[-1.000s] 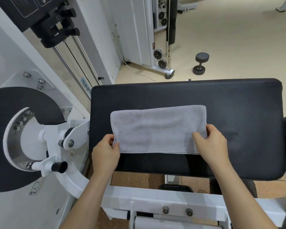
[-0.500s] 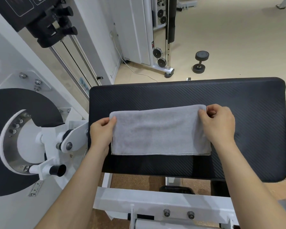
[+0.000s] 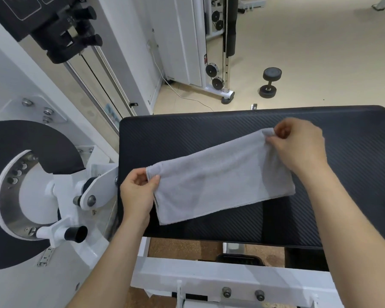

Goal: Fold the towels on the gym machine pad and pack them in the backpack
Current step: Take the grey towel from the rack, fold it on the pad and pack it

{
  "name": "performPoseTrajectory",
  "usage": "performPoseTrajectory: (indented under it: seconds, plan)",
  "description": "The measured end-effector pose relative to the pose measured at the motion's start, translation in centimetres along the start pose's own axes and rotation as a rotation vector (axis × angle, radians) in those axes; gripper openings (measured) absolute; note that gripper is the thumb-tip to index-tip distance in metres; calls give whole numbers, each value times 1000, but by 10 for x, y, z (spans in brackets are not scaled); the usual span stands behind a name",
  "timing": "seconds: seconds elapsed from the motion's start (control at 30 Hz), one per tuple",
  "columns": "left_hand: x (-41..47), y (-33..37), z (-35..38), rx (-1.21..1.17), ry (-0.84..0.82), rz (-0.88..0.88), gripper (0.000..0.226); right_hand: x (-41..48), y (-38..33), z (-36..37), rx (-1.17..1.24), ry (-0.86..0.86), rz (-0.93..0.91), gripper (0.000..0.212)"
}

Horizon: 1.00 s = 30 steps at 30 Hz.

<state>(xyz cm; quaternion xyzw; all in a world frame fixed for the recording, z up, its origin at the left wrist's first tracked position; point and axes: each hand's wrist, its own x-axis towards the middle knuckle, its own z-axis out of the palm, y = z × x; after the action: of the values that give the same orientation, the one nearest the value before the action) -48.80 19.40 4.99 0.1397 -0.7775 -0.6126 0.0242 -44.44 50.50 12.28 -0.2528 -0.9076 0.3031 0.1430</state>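
A grey towel, folded into a long strip, hangs slanted above the black gym machine pad. My left hand pinches its upper left corner near the pad's left edge. My right hand pinches the upper right corner, held higher and farther back. The towel's lower edge droops toward the pad. No backpack shows in this view.
The machine's white frame and black round cam stand to the left, with a black-tipped peg sticking out. A white crossbar runs below the pad. A black dumbbell and a cable tower sit on the beige floor behind.
Both hands slid from the towel's near corners to its far corners, pinched them and lifted. The towel has left the pad and now tilts, right end higher.
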Motion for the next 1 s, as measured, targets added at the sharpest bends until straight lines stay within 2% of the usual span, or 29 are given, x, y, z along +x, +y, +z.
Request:
performPoseTrajectory:
  seconds: [0.13,0.27,0.33,0.4,0.47,0.53,0.63,0.73,0.8,0.93,1.0]
  plan:
    - [-49,-26,-10,-188,16,-294,36,44,-51,12,-44,-15,-265,11]
    - [-109,-47,-14,-188,-190,-510,18,64,-111,62,-171,-86,-587,14]
    - [-127,-55,-10,-150,-235,-563,9,55,-130,94,-229,-131,-724,15]
    - [-134,-59,-7,-120,-207,-553,6,39,-137,118,-236,-174,-815,22]
    - [-133,-59,-6,-161,-165,-548,6,24,-134,128,-217,-161,-837,35]
    - [-127,-59,-9,-207,-126,-537,8,8,-123,127,-221,-75,-821,41]
    - [-121,-64,-13,-146,-154,-402,25,-29,-94,121,-272,11,-783,33]
    - [-126,-69,-16,-14,-242,-198,39,-64,-64,124,-197,-114,-690,24]
    - [-129,-73,-18,75,-308,-96,31,-81,-51,123,-187,-173,-653,30]
    - [-124,-64,-21,133,-392,-79,20,-121,-29,101,-102,-237,-606,42]
    - [-122,-56,-25,104,-420,-84,19,-152,-15,92,-156,-304,-637,52]
